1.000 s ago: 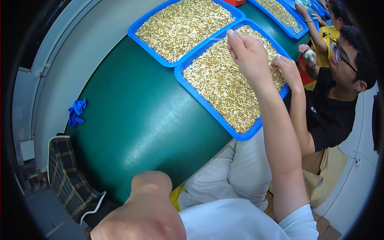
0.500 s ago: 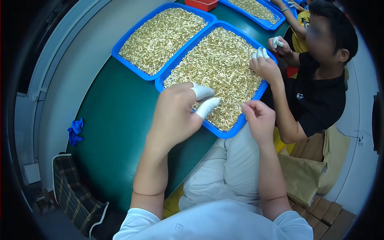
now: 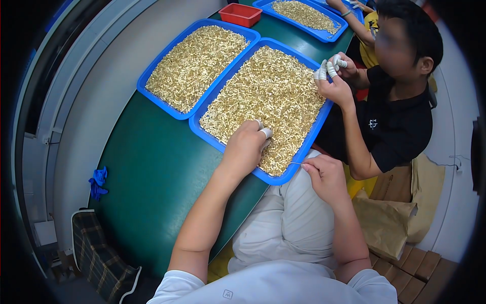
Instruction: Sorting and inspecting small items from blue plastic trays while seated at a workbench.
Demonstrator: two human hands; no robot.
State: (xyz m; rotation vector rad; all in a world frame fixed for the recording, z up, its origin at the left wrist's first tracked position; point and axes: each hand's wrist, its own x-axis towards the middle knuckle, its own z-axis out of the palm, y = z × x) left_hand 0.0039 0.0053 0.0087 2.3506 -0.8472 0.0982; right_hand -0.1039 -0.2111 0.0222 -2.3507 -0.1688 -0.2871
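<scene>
- Two trays of small metal pieces are lying side by side on the table (image 3: 152, 172): the near tray (image 3: 309, 139) is sitting at 3 o'clock of the far tray (image 3: 147, 81).
- A small bin (image 3: 246, 14) is standing at 12 o'clock of both.
- The left hand (image 3: 245, 147) is resting in the near tray.
- The right hand (image 3: 324, 175) is sitting at 4 o'clock, just outside its rim.

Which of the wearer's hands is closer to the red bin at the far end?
Left. The left hand rests in the blue tray of small brass pieces, well short of the red bin; the right hand is nearer the body.

Small brass pieces (image 3: 263, 96) heaped in blue tray (image 3: 309, 139)
</scene>
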